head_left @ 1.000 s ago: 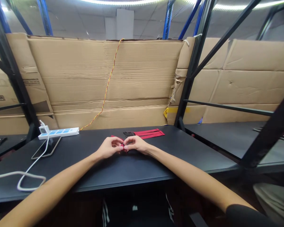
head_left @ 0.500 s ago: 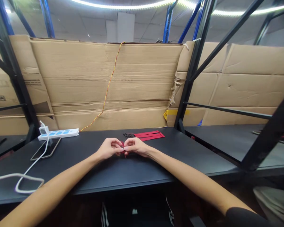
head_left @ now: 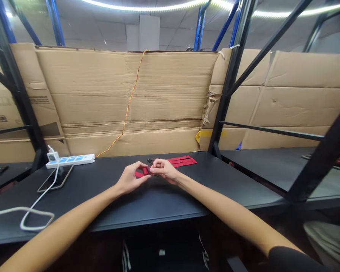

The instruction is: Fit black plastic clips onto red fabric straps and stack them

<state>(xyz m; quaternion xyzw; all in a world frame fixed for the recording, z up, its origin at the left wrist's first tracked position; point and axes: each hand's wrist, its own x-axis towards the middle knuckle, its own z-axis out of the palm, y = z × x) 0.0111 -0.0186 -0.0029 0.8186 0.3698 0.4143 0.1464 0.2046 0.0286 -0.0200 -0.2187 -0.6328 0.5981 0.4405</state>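
Just below the frame's centre, the left hand (head_left: 129, 178) and right hand (head_left: 167, 170) are pinching a red strap (head_left: 145, 171) over the bench (head_left: 172, 204).

Both hands (head_left: 130, 178) (head_left: 167, 171) hold a red strap (head_left: 145, 171) over the black tabletop (head_left: 164, 204).

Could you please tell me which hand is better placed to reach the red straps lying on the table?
Probably the right hand: the red straps lie just beyond it, while the left hand is farther off, curled around a red piece.
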